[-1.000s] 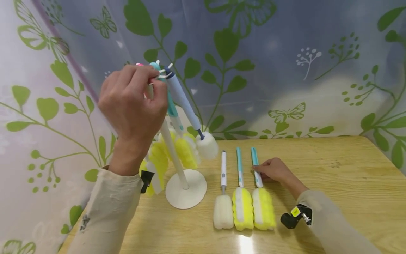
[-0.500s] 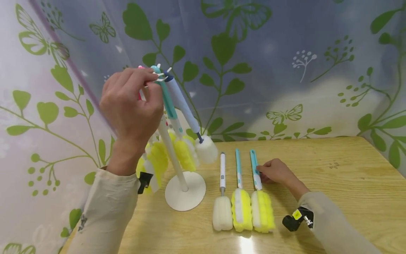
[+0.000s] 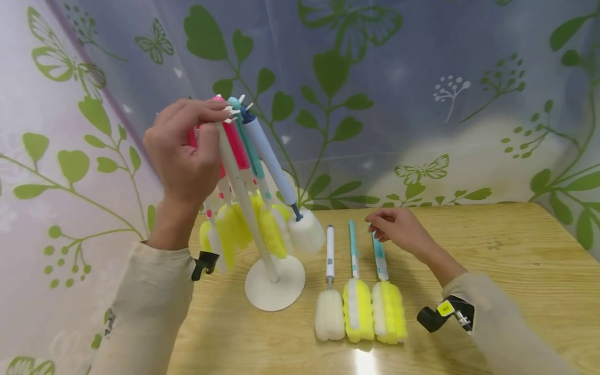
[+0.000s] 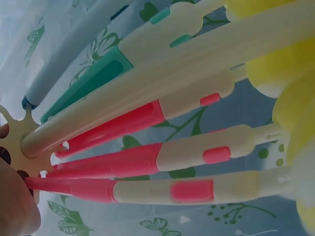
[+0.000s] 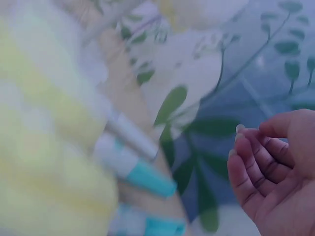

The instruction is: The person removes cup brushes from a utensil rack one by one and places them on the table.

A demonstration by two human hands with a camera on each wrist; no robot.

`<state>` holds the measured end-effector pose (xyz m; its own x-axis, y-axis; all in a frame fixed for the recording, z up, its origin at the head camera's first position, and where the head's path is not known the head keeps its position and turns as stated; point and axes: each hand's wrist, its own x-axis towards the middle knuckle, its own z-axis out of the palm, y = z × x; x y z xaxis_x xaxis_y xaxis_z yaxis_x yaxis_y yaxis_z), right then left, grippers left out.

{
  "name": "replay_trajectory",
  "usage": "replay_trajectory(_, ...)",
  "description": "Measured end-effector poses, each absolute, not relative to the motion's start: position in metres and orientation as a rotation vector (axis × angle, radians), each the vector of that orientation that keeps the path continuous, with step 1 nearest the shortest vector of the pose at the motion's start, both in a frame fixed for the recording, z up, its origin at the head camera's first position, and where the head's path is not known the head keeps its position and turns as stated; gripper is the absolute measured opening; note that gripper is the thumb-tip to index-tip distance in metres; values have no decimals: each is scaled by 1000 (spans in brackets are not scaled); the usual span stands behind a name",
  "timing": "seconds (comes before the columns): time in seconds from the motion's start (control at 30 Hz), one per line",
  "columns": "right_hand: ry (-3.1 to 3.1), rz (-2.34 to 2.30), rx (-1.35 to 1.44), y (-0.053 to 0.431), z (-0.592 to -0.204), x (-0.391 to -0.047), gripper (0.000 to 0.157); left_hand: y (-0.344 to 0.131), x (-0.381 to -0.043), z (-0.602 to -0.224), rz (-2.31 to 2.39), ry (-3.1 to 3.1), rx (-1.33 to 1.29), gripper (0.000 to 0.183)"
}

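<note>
Wooden table (image 3: 506,271) bearing 3 brushes (image 3: 359,310) and 1 stand (image 3: 257,229)
The brushes lie side by side, handles toward 12 o'clock; the round base (image 3: 276,298) rests at their 9 o'clock.

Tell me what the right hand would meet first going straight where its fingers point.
Probably the white sponge of the hanging blue brush, though depth from the right hand is unclear.

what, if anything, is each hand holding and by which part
The left hand grips the white stand by its hooked top, while the right hand, near a teal brush handle, holds nothing.
</note>
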<state>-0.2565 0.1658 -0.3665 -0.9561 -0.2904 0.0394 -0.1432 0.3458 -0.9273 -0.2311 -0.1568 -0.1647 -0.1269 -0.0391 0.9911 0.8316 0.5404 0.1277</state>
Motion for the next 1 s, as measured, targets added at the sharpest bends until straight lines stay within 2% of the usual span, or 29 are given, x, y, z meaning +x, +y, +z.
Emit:
replay_trajectory(0.43,2418,-1815,-860,89,-301,-241,29,-172,-233,-162,-1101,-1555,-869,32)
replay_trajectory(0.63,2400,-1909,-974,65,-289,-234,34,-158,-213,-153,-1136,-1593,-883,31)
replay_trajectory(1.0,2454,-2046,-1045,38,-284,-222,31,-155,-196,-163,-559,-1700,-630,36)
